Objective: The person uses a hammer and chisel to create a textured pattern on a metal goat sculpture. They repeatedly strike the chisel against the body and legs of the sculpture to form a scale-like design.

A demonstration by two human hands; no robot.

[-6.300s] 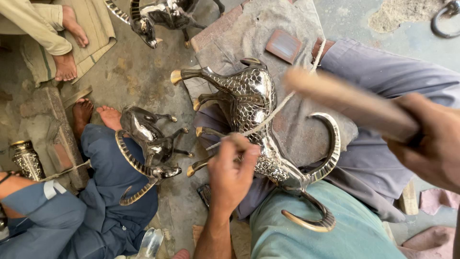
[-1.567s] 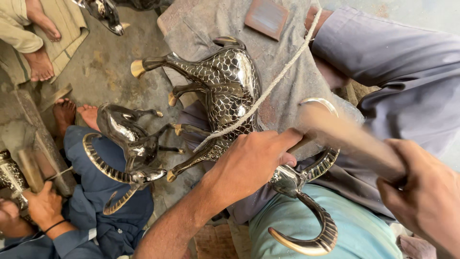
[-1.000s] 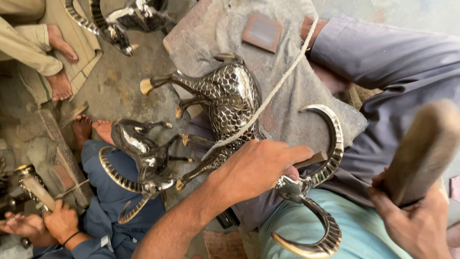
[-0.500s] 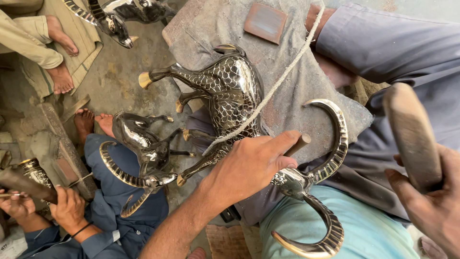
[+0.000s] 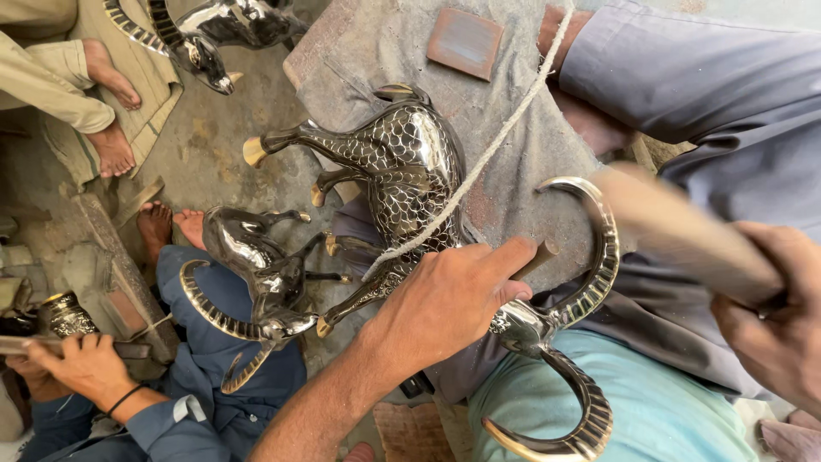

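1. The left hand [image 5: 449, 299] comes in from the lower left on a bare forearm, back of the hand up, and lies on the neck of the ram figure [image 5: 402, 171].
2. Its fingers [image 5: 505, 257] are curled round a short punch [image 5: 534, 257], knuckles pointing toward the ram's horns.
3. The right hand [image 5: 774, 312], right of the horns, is fisted round a mallet [image 5: 676, 235], which is blurred.
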